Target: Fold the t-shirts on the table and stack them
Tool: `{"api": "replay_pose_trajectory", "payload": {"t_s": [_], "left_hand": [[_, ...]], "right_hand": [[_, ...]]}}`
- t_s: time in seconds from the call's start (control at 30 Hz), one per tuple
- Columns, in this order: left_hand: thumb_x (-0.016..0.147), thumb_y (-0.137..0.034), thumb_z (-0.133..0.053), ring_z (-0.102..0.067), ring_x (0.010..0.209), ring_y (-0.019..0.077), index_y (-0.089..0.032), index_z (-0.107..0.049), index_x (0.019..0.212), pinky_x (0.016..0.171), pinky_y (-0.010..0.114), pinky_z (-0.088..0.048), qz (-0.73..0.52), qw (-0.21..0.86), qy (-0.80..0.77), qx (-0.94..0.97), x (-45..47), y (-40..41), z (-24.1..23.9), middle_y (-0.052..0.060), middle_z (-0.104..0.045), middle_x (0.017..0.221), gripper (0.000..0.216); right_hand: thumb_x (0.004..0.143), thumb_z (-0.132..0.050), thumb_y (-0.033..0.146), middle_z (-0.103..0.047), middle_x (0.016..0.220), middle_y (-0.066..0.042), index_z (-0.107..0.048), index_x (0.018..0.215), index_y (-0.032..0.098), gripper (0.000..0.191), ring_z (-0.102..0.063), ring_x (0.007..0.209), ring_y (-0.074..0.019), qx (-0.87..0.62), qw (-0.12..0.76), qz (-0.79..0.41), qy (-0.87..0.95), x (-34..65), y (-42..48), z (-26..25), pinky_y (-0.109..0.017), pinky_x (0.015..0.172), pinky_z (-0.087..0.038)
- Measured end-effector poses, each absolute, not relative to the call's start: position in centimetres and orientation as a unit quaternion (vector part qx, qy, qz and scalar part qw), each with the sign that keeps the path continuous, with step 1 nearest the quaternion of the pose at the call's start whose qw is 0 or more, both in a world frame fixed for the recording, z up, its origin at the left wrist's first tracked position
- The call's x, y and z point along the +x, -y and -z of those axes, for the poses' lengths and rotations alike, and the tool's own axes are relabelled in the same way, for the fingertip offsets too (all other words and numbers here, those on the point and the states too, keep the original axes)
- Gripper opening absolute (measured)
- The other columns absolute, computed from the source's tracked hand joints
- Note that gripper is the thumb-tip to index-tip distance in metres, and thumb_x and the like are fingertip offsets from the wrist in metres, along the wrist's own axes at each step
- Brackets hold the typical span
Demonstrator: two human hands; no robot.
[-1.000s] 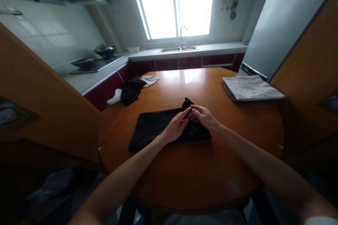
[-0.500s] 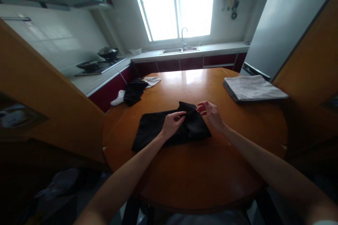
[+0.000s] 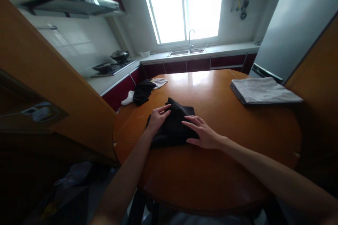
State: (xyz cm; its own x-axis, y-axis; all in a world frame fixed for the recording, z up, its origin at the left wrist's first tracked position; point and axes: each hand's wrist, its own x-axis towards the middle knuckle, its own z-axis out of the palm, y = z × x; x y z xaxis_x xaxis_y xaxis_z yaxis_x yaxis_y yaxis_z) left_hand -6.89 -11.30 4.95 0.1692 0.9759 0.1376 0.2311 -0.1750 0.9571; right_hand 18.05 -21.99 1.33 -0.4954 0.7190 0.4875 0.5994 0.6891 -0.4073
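A black cloth [image 3: 176,123] lies folded into a compact square near the middle of the round wooden table [image 3: 211,168]. My left hand [image 3: 157,116] rests on the cloth's left edge with its fingers curled over the fold. My right hand [image 3: 202,133] lies flat on the cloth's right side, fingers spread and pressing down. Neither hand lifts the cloth off the table.
A folded grey-white cloth [image 3: 261,90] lies at the table's far right. A dark garment [image 3: 142,91] with white pieces beside it sits at the far left edge. Beyond are a counter with a sink [image 3: 187,52] and a stove with pans [image 3: 111,65]. Wooden panels stand on both sides.
The long black cloth has been folded over from right to left into a smaller square. My left hand moved left with the fold, and my right hand came down flat on top.
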Motion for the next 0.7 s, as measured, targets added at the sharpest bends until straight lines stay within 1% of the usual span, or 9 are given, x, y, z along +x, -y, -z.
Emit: {"api": "replay_pose_trajectory", "payload": {"t_s": [0.07,0.13,0.23,0.33,0.5,0.6,0.7], "left_hand": [[0.072,-0.047,-0.08,-0.069,0.085,0.0216,-0.017,-0.071,0.13,0.069,0.027,-0.053,-0.435,0.43,-0.475,0.633,-7.6,11.0,-5.1,0.01,-0.077,0.106,0.066],[0.071,-0.048,-0.081,-0.07,0.092,0.024,-0.018,-0.071,0.129,0.073,0.029,-0.054,-0.431,0.429,-0.48,0.632,-8.4,10.8,-5.4,0.01,-0.076,0.114,0.066],[0.07,-0.047,-0.081,-0.071,0.097,0.0268,-0.018,-0.073,0.127,0.078,0.031,-0.056,-0.428,0.427,-0.496,0.624,-10.1,10.7,-6.0,0.01,-0.076,0.117,0.065],[0.07,-0.045,-0.081,-0.071,0.101,0.0287,-0.018,-0.072,0.128,0.081,0.033,-0.057,-0.427,0.434,-0.518,0.601,-12.5,11.0,-6.2,0.011,-0.075,0.119,0.065],[0.072,-0.036,-0.081,-0.07,0.107,0.0296,-0.016,-0.073,0.126,0.089,0.036,-0.058,-0.404,0.415,-0.556,0.596,-15.8,11.9,-4.6,0.012,-0.075,0.12,0.058],[0.073,-0.034,-0.083,-0.071,0.106,0.0292,-0.016,-0.067,0.134,0.09,0.039,-0.059,-0.381,0.441,-0.542,0.605,-16.9,12.4,-3.5,0.014,-0.073,0.123,0.065],[0.073,-0.036,-0.083,-0.07,0.111,0.0297,-0.017,-0.061,0.141,0.094,0.042,-0.058,-0.367,0.455,-0.522,0.621,-17.5,12.5,-3.2,0.014,-0.069,0.131,0.074]], "right_hand": [[0.09,-0.069,0.035,-0.036,0.161,-0.013,-0.039,0.156,0.027,0.073,-0.032,0.148,-0.032,-0.388,0.309,-0.089,0.864,17.6,22.1,-0.8,-0.054,0.12,-0.032],[0.089,-0.068,0.029,-0.034,0.163,-0.013,-0.039,0.157,0.025,0.073,-0.031,0.149,-0.0315,-0.384,0.297,-0.084,0.87,17.4,22.1,-0.4,-0.053,0.121,-0.031],[0.089,-0.065,0.023,-0.033,0.164,-0.013,-0.039,0.157,0.025,0.072,-0.03,0.15,-0.0308,-0.367,0.286,-0.077,0.882,17.1,22.2,-0.1,-0.054,0.122,-0.03],[0.091,-0.061,0.02,-0.035,0.163,-0.012,-0.039,0.157,0.025,0.07,-0.032,0.149,-0.0292,-0.357,0.286,-0.081,0.886,16.8,22.3,0.2,-0.054,0.122,-0.03],[0.086,-0.057,0.012,-0.037,0.163,-0.01,-0.04,0.156,0.025,0.073,-0.034,0.149,-0.0275,-0.348,0.277,-0.093,0.891,16.2,22.5,0.7,-0.052,0.121,-0.033],[0.085,-0.053,0.008,-0.036,0.163,-0.01,-0.042,0.156,0.025,0.073,-0.033,0.15,-0.0271,-0.342,0.263,-0.092,0.897,16.2,22.6,0.9,-0.053,0.122,-0.032],[0.084,-0.052,0.007,-0.034,0.164,-0.009,-0.041,0.156,0.026,0.076,-0.032,0.151,-0.0275,-0.336,0.257,-0.088,0.902,16.2,22.6,1.1,-0.055,0.122,-0.032]]}}
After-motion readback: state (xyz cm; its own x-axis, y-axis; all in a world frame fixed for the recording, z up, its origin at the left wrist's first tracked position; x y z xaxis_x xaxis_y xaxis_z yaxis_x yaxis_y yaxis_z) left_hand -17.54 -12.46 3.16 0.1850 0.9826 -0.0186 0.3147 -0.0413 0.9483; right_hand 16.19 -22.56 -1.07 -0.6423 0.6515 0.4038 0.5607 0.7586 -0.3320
